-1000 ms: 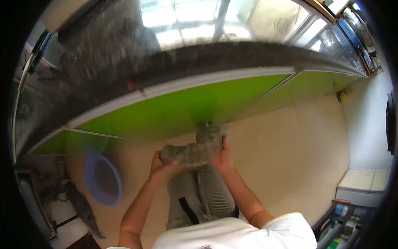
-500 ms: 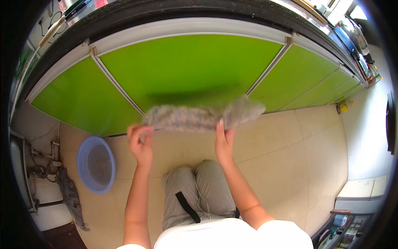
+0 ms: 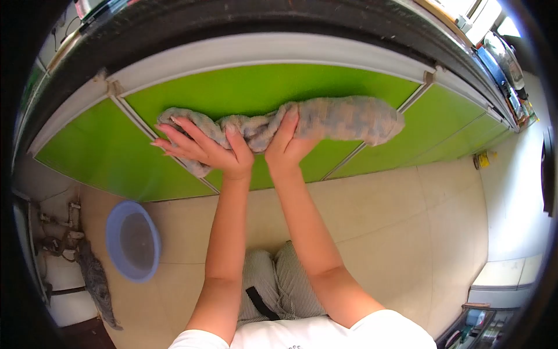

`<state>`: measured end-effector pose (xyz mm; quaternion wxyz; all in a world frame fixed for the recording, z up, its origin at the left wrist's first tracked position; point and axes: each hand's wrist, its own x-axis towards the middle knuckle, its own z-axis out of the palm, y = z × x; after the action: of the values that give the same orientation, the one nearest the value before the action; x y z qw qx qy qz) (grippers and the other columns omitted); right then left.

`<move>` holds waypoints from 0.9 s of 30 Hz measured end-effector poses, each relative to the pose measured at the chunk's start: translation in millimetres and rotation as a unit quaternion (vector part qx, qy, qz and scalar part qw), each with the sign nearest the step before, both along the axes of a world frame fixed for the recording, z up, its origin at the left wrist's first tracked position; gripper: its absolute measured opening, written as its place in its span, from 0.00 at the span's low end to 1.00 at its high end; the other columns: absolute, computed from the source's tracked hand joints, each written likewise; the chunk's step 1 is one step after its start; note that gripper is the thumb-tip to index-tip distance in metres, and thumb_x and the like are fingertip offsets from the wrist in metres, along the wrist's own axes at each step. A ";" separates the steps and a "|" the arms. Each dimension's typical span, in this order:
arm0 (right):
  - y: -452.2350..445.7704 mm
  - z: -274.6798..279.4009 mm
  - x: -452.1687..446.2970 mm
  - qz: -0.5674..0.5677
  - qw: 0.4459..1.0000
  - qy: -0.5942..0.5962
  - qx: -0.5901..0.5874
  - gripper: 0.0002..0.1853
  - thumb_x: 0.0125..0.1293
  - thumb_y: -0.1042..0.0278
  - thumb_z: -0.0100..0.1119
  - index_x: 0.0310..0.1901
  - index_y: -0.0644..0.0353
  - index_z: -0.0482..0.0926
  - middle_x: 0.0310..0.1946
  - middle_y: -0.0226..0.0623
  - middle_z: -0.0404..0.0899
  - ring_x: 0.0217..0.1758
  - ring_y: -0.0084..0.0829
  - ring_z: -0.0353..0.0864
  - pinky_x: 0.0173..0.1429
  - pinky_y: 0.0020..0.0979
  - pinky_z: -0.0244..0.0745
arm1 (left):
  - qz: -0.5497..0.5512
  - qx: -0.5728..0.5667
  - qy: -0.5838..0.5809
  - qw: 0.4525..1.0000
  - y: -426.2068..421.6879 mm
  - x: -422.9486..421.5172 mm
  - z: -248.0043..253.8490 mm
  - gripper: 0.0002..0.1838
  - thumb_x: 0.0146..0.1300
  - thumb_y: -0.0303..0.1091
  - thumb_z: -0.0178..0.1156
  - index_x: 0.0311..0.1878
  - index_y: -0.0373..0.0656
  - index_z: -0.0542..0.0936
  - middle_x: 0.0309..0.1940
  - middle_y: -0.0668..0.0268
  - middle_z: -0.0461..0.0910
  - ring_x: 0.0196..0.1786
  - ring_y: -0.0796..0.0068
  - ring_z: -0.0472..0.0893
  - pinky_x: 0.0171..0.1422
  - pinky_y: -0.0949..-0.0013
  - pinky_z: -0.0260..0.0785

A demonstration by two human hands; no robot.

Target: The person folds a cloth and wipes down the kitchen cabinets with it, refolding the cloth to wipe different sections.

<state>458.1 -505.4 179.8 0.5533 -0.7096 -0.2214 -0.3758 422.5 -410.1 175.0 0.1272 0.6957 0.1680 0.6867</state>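
Note:
A damp-looking checkered cloth (image 3: pixel 351 118) in grey, beige and blue stretches bunched across the green cabinet door (image 3: pixel 256 87). My left hand (image 3: pixel 212 152) presses its left part against the door, fingers spread. Near the cloth's middle, my right hand (image 3: pixel 286 145) holds on with the thumb over the front; its other fingers are mostly hidden behind the fabric. To the right of that hand, the cloth extends past the door's edge strip.
A blue basin (image 3: pixel 110 241) with murky water stands on the tiled floor (image 3: pixel 395 232) at left. Beside it are pipes (image 3: pixel 74 224) and a dark grey rag (image 3: pixel 96 279). The dark countertop (image 3: pixel 261 20) overhangs the cabinets. A yellow object (image 3: pixel 481 160) lies by the right wall.
Both hands have moved up and forward with the cloth, from in front of the lower door onto its surface. My left hand has gone from pinching the cloth's end to spread fingers.

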 end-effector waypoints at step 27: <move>13.9 78.3 11.5 -0.027 0.973 -0.106 0.203 0.30 0.68 0.71 0.49 0.65 0.75 0.48 0.66 0.51 0.52 0.66 0.38 0.55 0.70 0.35 0.46 | 0.044 -0.034 -0.052 0.997 -9.3 11.9 68.2 0.31 0.71 0.42 0.41 0.70 0.35 0.51 0.72 0.49 0.43 0.73 0.42 0.40 0.73 0.44 0.27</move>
<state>469.6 -491.6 258.2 0.6489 -0.5439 -0.1787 -0.5012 434.4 -419.5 243.2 0.1296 0.6464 0.2148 0.7206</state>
